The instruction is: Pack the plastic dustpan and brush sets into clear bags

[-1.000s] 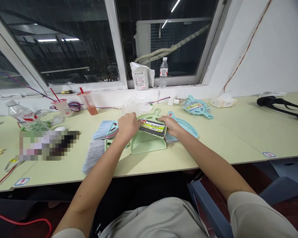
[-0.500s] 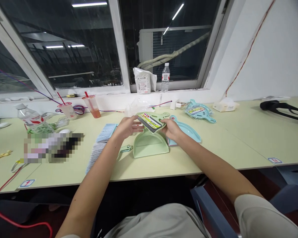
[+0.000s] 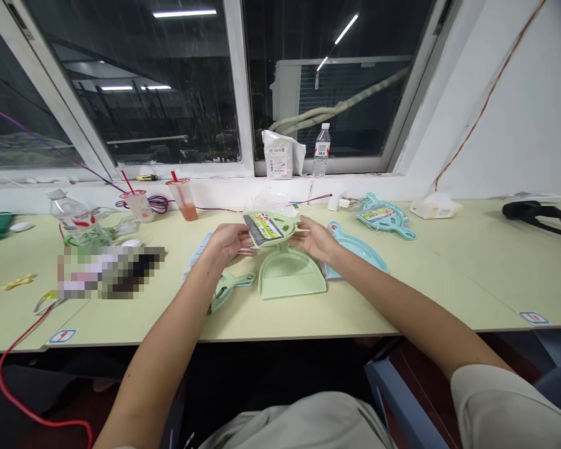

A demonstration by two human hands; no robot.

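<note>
Above the table I hold a small green dustpan-and-brush set (image 3: 273,228) with grey bristles and a bright printed label. My left hand (image 3: 231,242) grips its bristle edge, fingers partly beneath it. The handle end is held by my right hand (image 3: 314,239). Just below stands a larger green dustpan (image 3: 292,277), its upper end overlapped by the set. A green brush (image 3: 229,287) lies by my left forearm, which partly hides it and some blue bristles (image 3: 197,255). A light-blue dustpan (image 3: 362,252) rests beyond my right wrist.
Farther back lies a wrapped blue dustpan set (image 3: 383,215), beside a tissue pack (image 3: 434,207). Two drink cups (image 3: 184,202) with red straws and a large plastic bottle (image 3: 72,215) stand at left. A water bottle (image 3: 321,153) is on the sill. A black strap (image 3: 542,215) lies right.
The small green set has shifted left and turned, its bristles now toward my left hand. My left hand has closed on its edge. The camera view has swung slightly left.
</note>
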